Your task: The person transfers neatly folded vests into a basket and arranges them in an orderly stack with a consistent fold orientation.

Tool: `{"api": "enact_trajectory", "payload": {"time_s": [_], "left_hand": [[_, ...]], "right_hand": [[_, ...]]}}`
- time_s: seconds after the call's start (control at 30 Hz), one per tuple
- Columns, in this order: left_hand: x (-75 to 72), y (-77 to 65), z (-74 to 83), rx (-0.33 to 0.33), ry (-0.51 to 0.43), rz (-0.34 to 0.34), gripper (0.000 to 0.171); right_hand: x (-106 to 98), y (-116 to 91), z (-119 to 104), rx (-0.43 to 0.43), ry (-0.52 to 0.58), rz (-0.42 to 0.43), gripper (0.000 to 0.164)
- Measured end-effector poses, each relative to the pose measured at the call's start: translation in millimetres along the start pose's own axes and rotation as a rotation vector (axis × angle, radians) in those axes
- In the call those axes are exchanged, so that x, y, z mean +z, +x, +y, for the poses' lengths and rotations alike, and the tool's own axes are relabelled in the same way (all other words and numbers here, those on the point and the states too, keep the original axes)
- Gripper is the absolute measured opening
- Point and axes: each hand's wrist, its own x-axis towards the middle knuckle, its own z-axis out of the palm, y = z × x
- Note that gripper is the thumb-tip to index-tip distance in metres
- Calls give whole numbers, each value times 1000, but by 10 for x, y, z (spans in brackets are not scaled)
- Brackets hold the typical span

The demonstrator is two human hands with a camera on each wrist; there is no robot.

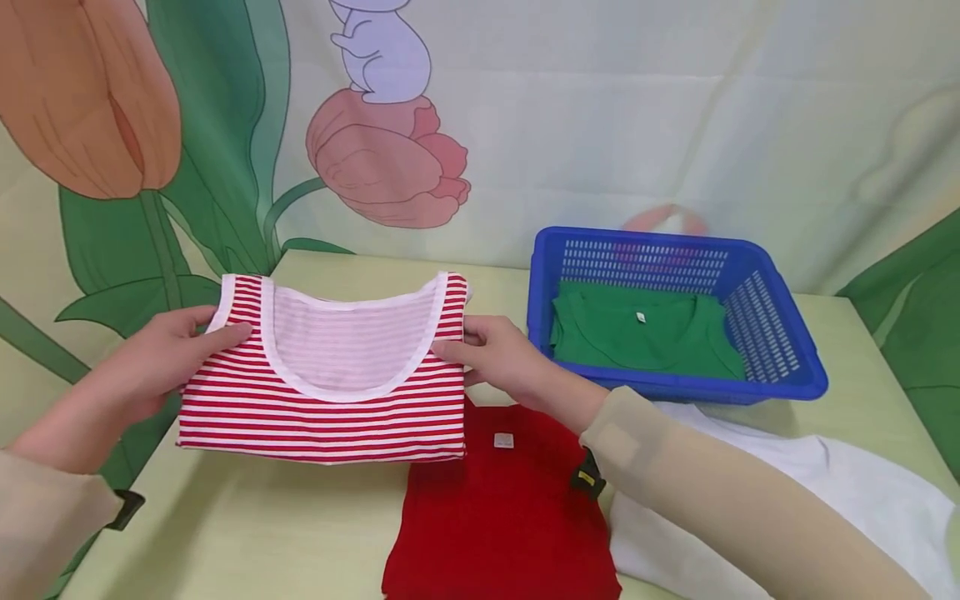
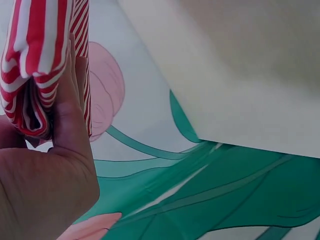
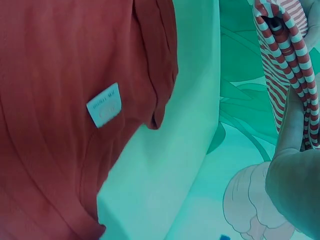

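Observation:
A folded red-and-white striped tank top (image 1: pixel 322 425) with white neck trim is held up over the table between both hands. My left hand (image 1: pixel 168 354) pinches its left shoulder side, thumb in front and fingers behind. On the opposite side my right hand (image 1: pixel 502 354) grips the other shoulder the same way. The left wrist view shows the layered fold of the striped tank top (image 2: pixel 42 65) between thumb and fingers. Below and to the right, a red top (image 1: pixel 502 508) with a white label lies on the table, partly under the right forearm.
A blue plastic basket (image 1: pixel 813 367) stands at the back right, with a folded green top (image 1: pixel 645 333) inside. In front of it a white garment (image 1: pixel 840 475) lies on the pale table (image 1: pixel 300 533), partly covered by the right sleeve. A printed curtain (image 1: pixel 600 108) hangs behind.

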Motion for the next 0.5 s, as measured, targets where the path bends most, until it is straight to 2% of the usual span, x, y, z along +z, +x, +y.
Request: {"api": "enact_trajectory", "payload": {"time_s": [0.27, 0.5], "left_hand": [[16, 44, 236, 20, -3, -26, 73], [115, 157, 431, 28, -17, -42, 70]], "right_hand": [[-203, -80, -68, -17, -3, 30, 45], [-428, -186, -116, -30, 2, 65, 44]]}}
